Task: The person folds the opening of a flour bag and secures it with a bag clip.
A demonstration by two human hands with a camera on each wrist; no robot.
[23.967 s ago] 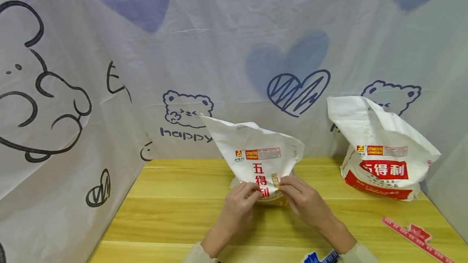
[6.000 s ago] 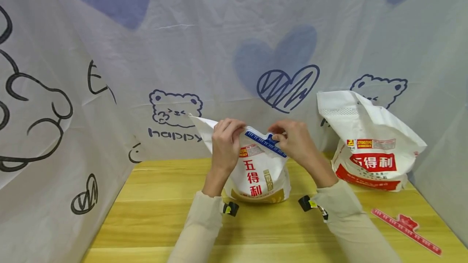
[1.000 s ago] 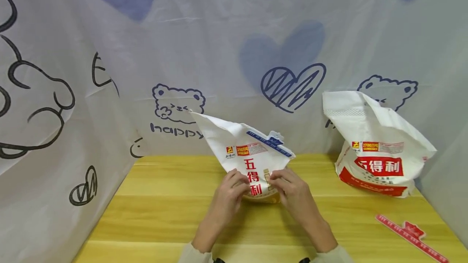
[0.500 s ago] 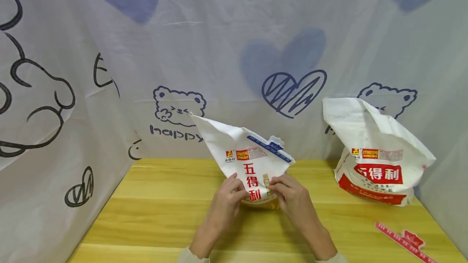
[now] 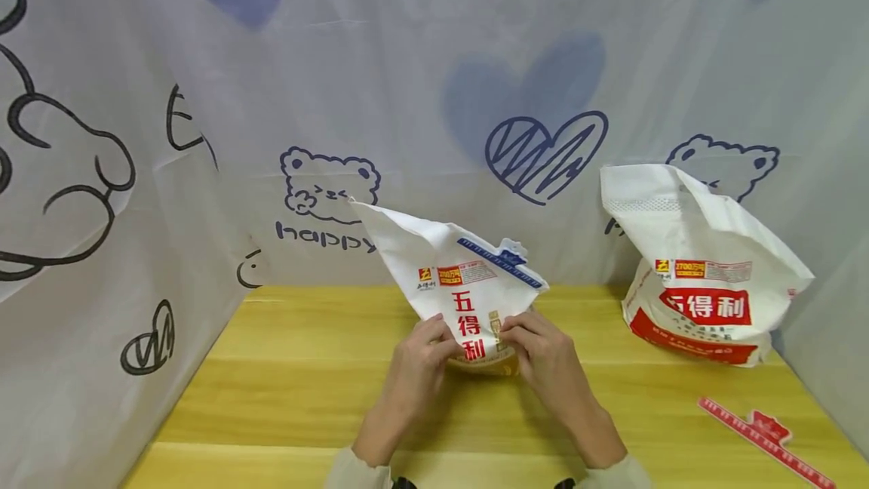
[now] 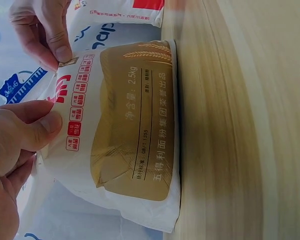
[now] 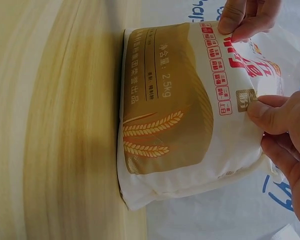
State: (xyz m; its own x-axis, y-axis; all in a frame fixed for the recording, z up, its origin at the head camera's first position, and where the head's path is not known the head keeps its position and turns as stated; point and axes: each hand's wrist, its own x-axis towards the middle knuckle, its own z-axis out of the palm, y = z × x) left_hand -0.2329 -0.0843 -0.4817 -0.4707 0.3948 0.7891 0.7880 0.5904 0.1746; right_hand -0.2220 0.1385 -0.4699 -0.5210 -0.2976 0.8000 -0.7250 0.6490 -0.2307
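A white flour bag (image 5: 448, 270) with red lettering stands in mid-table in the head view, its left top corner pointing up. Along the right part of its top edge sits a blue bag clip (image 5: 502, 262). My left hand (image 5: 422, 357) pinches the bag's front low on the left, thumb and fingers on the material. On the right side of the lettering, my right hand (image 5: 545, 353) pinches the front in the same way. Both wrist views show thumb and fingertips gathering the bag just above its brown lower panel (image 6: 135, 120). The bag's back is hidden.
A second white flour bag (image 5: 706, 300) with red bands stands at the right rear, its top folded over. A red bag clip (image 5: 763, 440) lies on the wooden table (image 5: 285, 383) at the front right. A printed cloth (image 5: 407, 81) hangs behind and at the sides.
The blue clip, earlier on the table, then between both hands at the bag's top, now sits on that edge. My hands have come down to the bag's front; they barely move over the last second.
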